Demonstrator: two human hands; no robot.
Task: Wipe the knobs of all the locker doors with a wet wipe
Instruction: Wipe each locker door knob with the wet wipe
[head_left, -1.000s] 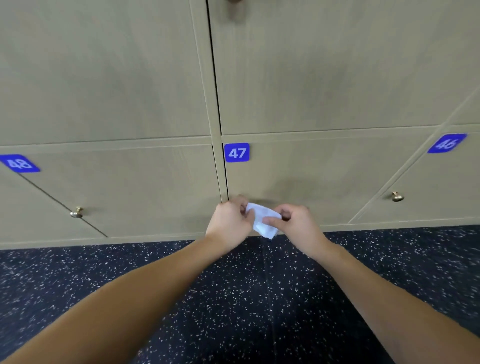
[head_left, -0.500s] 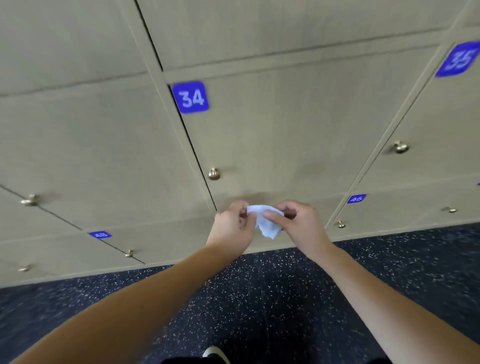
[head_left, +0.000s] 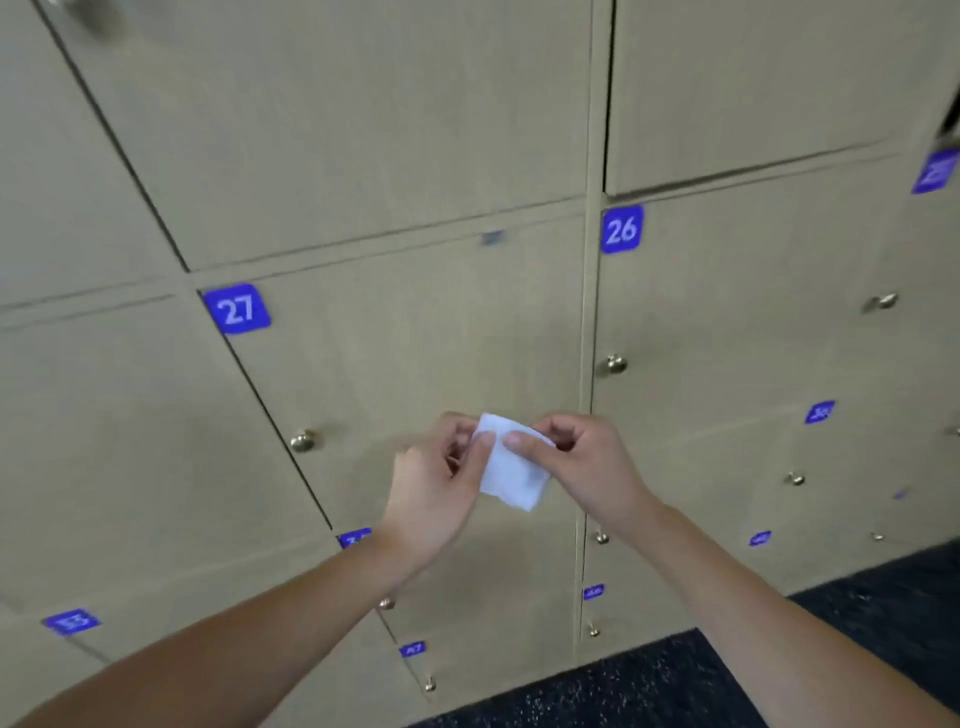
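Note:
A folded white wet wipe (head_left: 511, 470) hangs in front of the beige locker wall. My left hand (head_left: 439, 483) pinches its left top edge and my right hand (head_left: 582, 467) pinches its right top edge. Both hands are away from the doors. The brass knob of door 27 (head_left: 303, 440) sits to the left of my hands, and the knob of door 26 (head_left: 616, 364) is up and to the right. Blue number plates 27 (head_left: 237, 308) and 26 (head_left: 622, 229) mark those doors.
More small brass knobs show on the doors at the right (head_left: 883, 301) (head_left: 795, 478) and on the lower rows (head_left: 601, 538) (head_left: 430, 686). A dark speckled floor (head_left: 727, 675) runs along the foot of the lockers at the lower right.
The view has risen from the bottom row at door 47, past door 34, to doors 27 and 26. Both hands kept the wipe between them and came up with it.

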